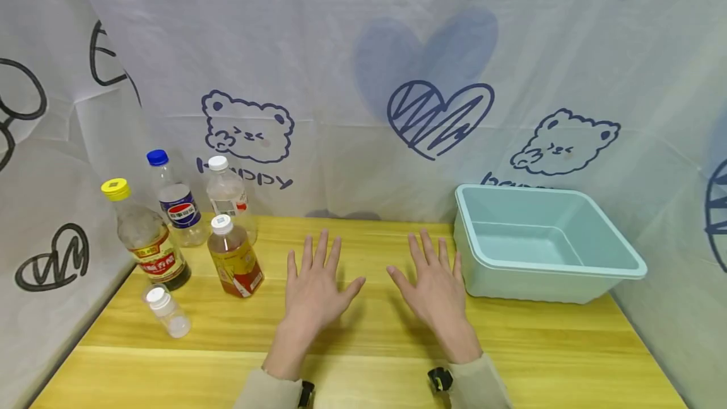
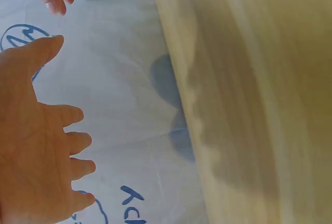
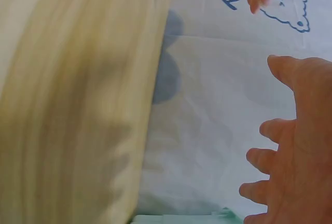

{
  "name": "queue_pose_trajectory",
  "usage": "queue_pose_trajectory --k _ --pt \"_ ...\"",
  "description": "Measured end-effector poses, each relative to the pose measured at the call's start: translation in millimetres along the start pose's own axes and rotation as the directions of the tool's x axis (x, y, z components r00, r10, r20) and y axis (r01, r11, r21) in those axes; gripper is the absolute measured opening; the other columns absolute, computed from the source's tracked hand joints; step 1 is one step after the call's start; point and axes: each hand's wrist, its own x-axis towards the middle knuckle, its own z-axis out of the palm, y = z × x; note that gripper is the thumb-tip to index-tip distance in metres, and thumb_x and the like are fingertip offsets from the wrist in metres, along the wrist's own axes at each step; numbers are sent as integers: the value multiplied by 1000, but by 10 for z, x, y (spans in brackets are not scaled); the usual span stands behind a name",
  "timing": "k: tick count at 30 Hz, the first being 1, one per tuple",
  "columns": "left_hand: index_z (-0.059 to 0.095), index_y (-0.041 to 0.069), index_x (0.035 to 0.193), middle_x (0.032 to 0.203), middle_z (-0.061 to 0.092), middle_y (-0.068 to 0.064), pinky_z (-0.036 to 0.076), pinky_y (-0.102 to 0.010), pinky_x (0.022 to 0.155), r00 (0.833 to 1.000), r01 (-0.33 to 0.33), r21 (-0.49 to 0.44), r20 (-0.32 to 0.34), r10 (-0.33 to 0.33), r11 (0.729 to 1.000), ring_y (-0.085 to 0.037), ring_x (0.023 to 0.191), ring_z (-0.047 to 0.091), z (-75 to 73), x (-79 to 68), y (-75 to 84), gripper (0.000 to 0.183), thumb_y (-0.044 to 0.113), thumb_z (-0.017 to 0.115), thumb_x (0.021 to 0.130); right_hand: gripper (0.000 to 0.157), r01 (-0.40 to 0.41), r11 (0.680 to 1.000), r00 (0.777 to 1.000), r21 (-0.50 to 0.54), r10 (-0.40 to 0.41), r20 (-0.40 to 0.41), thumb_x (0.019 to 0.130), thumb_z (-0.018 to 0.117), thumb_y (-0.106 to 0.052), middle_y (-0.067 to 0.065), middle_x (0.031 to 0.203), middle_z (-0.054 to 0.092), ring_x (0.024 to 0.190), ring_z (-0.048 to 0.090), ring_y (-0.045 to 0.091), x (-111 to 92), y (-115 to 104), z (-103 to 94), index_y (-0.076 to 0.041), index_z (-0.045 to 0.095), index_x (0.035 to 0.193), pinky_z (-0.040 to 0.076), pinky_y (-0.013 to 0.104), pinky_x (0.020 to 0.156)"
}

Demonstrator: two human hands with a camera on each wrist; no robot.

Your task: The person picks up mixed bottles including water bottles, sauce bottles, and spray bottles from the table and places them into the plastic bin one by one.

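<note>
Both hands hover over the wooden table, palms down, fingers spread and straight. The left hand (image 1: pixel 317 292) holds nothing; nearest to it is a small bottle of reddish-brown drink (image 1: pixel 237 260) with a white cap. Nothing is in the right hand (image 1: pixel 438 289) either, and it is beside a light green plastic basin (image 1: pixel 551 273). In the left wrist view the left palm (image 2: pixel 33 151) faces the table with the thumb held apart. The right wrist view has the right hand (image 3: pixel 306 146) in a similar pose, a corner of the basin (image 3: pixel 181 219) low in the picture.
At the table's (image 1: pixel 386 339) left stand a yellow-capped sauce bottle (image 1: pixel 150 245), a blue-capped Pepsi bottle (image 1: pixel 178 207), a clear white-capped bottle (image 1: pixel 227 191) and a small clear bottle (image 1: pixel 168 313). A printed cloth (image 1: pixel 341 163) hangs behind and at the sides.
</note>
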Motion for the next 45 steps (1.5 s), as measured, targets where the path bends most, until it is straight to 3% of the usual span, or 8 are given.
queue_pose_trajectory --k 11,23,34,45 --pt "29 15 165 174 6 -9 2 -65 126 998 -20 -1 -68 19 1000 -38 159 3 -261 -49 85 92 70 55 96 84 31 999 997 19 -30 -73 102 46 -68 9 173 14 158 8 43 -10 -92 -188 -18 25 166 4 66 125" --pt "25 17 166 173 0 -5 -1 -63 126 993 -43 -16 -107 41 999 -34 160 -1 -383 -127 170 93 71 54 96 83 30 998 990 49 -23 -137 102 48 -64 9 173 14 158 8 43 -87 -106 -416 -19 22 167 2 68 124" --pt "23 18 167 174 1 -5 -2 -62 126 991 -75 -42 -115 70 996 -33 160 -3 -427 -111 253 93 70 53 97 84 -3 998 989 57 11 -144 103 45 -65 12 174 13 157 9 47 -109 72 -573 -16 22 167 1 70 123" --pt "19 20 168 174 -3 -3 -2 -62 126 991 -96 -64 -95 89 993 -30 160 -7 -421 -17 448 92 72 48 98 83 12 999 983 41 -4 -185 104 46 -63 15 173 15 155 13 51 -102 370 -690 -15 22 167 2 72 122"
